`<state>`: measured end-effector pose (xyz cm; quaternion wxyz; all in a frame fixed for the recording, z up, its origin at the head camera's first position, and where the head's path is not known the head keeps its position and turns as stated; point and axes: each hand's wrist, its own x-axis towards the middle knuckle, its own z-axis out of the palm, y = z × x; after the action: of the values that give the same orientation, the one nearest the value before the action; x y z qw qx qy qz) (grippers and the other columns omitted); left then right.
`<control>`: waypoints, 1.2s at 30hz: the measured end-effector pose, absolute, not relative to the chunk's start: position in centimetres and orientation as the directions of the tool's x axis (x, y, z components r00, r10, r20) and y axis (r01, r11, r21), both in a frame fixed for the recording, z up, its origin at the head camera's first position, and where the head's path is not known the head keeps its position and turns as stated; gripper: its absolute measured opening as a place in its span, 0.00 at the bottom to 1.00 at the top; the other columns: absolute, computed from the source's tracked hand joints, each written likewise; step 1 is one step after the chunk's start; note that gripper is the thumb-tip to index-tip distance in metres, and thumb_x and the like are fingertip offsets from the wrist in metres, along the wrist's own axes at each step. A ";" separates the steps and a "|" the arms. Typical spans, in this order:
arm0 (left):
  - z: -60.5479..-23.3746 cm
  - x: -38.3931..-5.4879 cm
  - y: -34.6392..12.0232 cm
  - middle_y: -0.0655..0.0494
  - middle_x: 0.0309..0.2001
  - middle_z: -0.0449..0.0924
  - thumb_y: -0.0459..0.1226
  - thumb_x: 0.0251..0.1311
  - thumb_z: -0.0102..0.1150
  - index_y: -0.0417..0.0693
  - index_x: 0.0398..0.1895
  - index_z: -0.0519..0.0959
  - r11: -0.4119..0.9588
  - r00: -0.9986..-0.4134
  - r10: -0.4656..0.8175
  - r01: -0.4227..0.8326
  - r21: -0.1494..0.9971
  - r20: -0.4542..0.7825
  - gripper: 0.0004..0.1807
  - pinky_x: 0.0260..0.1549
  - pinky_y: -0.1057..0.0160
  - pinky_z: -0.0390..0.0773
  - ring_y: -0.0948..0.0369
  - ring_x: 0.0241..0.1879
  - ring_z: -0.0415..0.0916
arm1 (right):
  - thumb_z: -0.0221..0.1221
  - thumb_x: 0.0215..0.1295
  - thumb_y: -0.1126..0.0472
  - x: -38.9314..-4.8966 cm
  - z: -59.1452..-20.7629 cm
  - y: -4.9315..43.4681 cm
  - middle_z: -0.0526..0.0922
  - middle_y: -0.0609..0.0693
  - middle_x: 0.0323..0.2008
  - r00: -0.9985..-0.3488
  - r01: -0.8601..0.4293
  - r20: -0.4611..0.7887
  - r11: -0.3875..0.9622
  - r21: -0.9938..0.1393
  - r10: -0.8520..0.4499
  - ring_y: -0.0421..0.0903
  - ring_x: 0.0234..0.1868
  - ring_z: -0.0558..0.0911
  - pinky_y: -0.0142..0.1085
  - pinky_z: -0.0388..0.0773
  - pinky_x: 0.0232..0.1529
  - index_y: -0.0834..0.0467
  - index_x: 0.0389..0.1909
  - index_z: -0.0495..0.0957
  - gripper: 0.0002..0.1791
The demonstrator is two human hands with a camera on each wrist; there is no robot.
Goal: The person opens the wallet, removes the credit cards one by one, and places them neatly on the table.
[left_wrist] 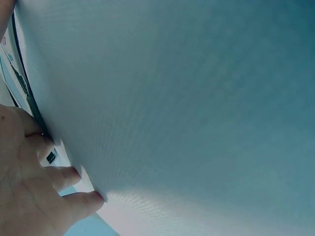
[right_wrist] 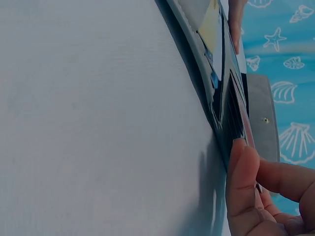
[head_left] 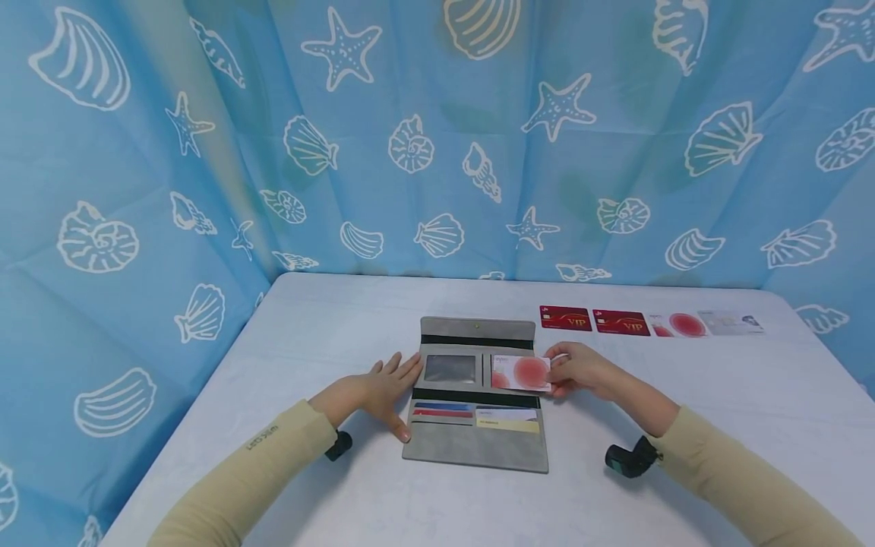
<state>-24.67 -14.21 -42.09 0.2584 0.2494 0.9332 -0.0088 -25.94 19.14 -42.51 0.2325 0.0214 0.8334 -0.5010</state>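
Note:
A grey long wallet (head_left: pixel 472 450) lies unfolded on the white-covered table. My left hand (head_left: pixel 383 391) rests flat with spread fingers at its left edge, the thumb by the lower panel and fingertips by the middle panel. Between thumb and fingers, my right hand (head_left: pixel 581 368) pinches the right end of a white card with red circles (head_left: pixel 521 373). That card lies over the right side of the middle panel, beside the clear window (head_left: pixel 450 368). In the lower panel's slots sit blue and red cards (head_left: pixel 443 411) at left and a white-and-yellow card (head_left: pixel 507 420) at right.
A row of cards lies behind the wallet at right: two red VIP cards (head_left: pixel 566 318), a white card with red circles (head_left: pixel 686 325) and a pale card (head_left: pixel 730 323). A blue shell-patterned curtain (head_left: pixel 410 205) hangs behind and left of the table.

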 end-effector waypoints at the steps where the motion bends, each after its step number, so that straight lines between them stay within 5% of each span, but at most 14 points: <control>1: -42.1 -24.7 -14.2 0.54 0.73 0.29 0.62 0.34 0.67 0.48 0.72 0.37 0.875 -0.742 0.461 0.471 0.111 -0.487 0.67 0.66 0.44 0.36 0.47 0.71 0.26 | 0.60 0.57 0.65 -25.9 -42.5 19.3 0.74 0.56 0.35 -0.891 0.268 -0.408 0.496 -0.826 -0.199 0.43 0.23 0.79 0.31 0.79 0.32 0.66 0.54 0.61 0.27; 22: -42.0 -24.6 -14.0 0.55 0.73 0.29 0.62 0.34 0.66 0.50 0.72 0.36 0.884 -0.746 0.442 0.456 0.101 -0.499 0.67 0.66 0.44 0.35 0.47 0.71 0.26 | 0.59 0.60 0.60 -26.7 -41.1 23.6 0.72 0.59 0.44 -0.903 0.316 -0.410 0.450 -0.835 -0.127 0.44 0.28 0.79 0.33 0.79 0.37 0.66 0.62 0.56 0.33; 36: -42.4 -24.8 -14.2 0.55 0.73 0.29 0.63 0.33 0.66 0.50 0.72 0.36 0.879 -0.743 0.452 0.467 0.103 -0.493 0.68 0.66 0.45 0.35 0.47 0.71 0.26 | 0.56 0.63 0.60 -28.3 -41.0 25.6 0.71 0.57 0.41 -0.898 0.355 -0.434 0.452 -0.818 -0.080 0.44 0.27 0.76 0.31 0.78 0.34 0.67 0.65 0.54 0.33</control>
<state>-24.80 -14.15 -42.37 0.2602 0.2461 0.9336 -0.0136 -28.35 25.61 -41.04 0.2105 0.0831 0.8258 -0.5166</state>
